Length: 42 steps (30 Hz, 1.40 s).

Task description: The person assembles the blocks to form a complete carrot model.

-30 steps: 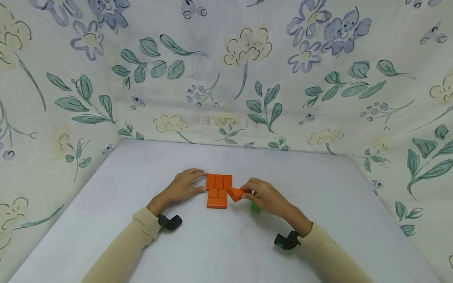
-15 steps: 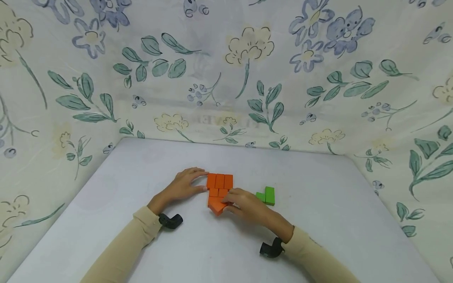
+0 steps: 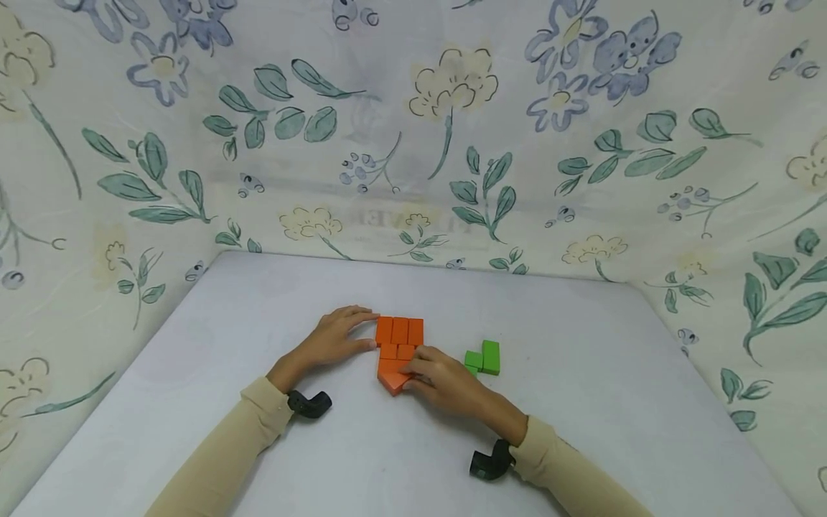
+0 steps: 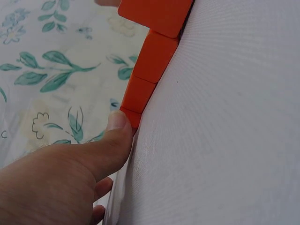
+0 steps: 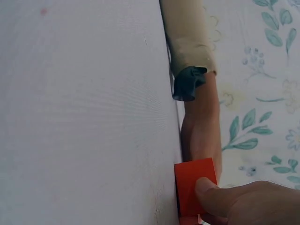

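Note:
Orange blocks (image 3: 400,332) lie flat on the white table in a joined figure: three upright pieces across the top, two small ones beneath, and a wide piece (image 3: 391,365) below. Against its near side sits a triangular block (image 3: 393,383), point towards me, which my right hand (image 3: 447,382) pinches. Its thumb (image 5: 206,188) presses an orange face in the right wrist view. My left hand (image 3: 334,337) rests at the figure's upper left side, fingers extended. In the left wrist view its thumb (image 4: 117,129) touches the end of the orange row (image 4: 140,89).
Joined green blocks (image 3: 491,357) lie to the right, partly behind my right hand. Floral cloth (image 3: 413,143) hangs behind and beside the white table (image 3: 291,459). Black wrist mounts (image 3: 310,404) sit at both cuffs.
My right hand has brought the triangular block left and towards me, from beside the figure to its near end, and turned it into line. The left hand has stayed in place.

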Tool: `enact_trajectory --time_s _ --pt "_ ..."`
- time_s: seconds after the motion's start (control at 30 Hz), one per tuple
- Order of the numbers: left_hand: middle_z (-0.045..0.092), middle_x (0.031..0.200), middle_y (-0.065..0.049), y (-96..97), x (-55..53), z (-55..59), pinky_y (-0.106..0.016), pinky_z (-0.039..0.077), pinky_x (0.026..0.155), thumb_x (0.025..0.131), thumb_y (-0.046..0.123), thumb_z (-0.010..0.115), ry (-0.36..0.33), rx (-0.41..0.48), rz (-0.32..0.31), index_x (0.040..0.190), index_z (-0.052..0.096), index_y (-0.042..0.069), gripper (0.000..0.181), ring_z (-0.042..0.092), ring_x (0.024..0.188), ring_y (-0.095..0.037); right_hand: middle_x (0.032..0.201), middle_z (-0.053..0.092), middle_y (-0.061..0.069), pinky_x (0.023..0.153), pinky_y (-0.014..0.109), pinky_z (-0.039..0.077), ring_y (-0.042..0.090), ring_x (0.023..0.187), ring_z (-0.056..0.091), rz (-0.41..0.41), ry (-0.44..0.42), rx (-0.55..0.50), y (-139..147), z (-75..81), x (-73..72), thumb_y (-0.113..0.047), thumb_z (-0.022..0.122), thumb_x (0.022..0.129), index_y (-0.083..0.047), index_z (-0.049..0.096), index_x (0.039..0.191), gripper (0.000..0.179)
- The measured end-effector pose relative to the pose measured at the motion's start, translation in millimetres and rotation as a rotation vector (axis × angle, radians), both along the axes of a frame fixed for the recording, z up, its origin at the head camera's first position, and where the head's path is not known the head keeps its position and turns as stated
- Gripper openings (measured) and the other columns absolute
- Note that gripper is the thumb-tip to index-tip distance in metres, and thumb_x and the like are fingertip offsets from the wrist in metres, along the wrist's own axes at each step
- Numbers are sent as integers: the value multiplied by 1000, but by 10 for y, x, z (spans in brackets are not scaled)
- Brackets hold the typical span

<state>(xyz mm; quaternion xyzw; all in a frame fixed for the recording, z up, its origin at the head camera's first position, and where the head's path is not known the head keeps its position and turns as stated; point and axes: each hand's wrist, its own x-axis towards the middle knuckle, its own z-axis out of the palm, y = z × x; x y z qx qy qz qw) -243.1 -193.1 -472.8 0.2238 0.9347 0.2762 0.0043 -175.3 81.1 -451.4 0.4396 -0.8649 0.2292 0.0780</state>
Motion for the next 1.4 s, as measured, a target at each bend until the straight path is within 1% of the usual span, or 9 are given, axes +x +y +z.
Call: enact_trajectory --time_s 0.17,0.4,0.53,0.87,1.07,1.27,1.4 --pt "48 152 -9 -5 1 -7 -61 29 111 91 45 71 -3 19 -3 143 56 24 59 37 144 -35 95 59 -2 71 13 45 6 82 50 4 1 -18 0 -30 -10 -20 73 92 -10 75 109 20" --pt "48 152 -10 3 0 -3 -63 28 111 91 44 71 2 22 -12 143 56 23 58 38 144 -36 93 56 -2 68 11 41 5 79 47 -5 27 -12 4 -44 -11 -21 73 91 -9 75 110 22" --pt "48 152 -10 3 1 1 -63 27 112 91 43 71 -2 29 -9 143 56 23 58 37 144 -36 94 57 -1 69 11 42 5 80 48 -8 33 -9 1 -44 -13 -21 73 92 -9 75 110 22" --pt "48 152 -11 0 15 19 -62 28 111 91 44 71 -11 33 -10 143 56 23 58 37 144 -37 95 56 -2 68 11 42 5 80 48 -20 12 3 0 -46 -9 -20 74 91 -10 75 111 23" --pt "47 152 -10 -7 7 8 -62 28 111 91 44 71 -7 26 -7 143 56 23 58 37 144 -36 96 56 -2 67 11 41 4 79 47 -10 7 1 -1 -36 -18 -20 75 91 -10 74 111 23" --pt "48 152 -10 -10 1 1 -63 28 111 91 44 71 -3 34 -8 143 56 23 58 37 144 -37 100 56 -1 71 13 44 6 83 49 -10 -33 32 17 16 -11 -19 77 89 -10 73 116 29" --pt "48 152 -11 -9 1 4 -63 28 111 91 45 71 -6 24 -10 143 56 23 58 37 144 -37 101 56 2 73 14 46 8 85 49 -5 -34 58 61 85 -19 -20 79 87 -10 72 118 33"
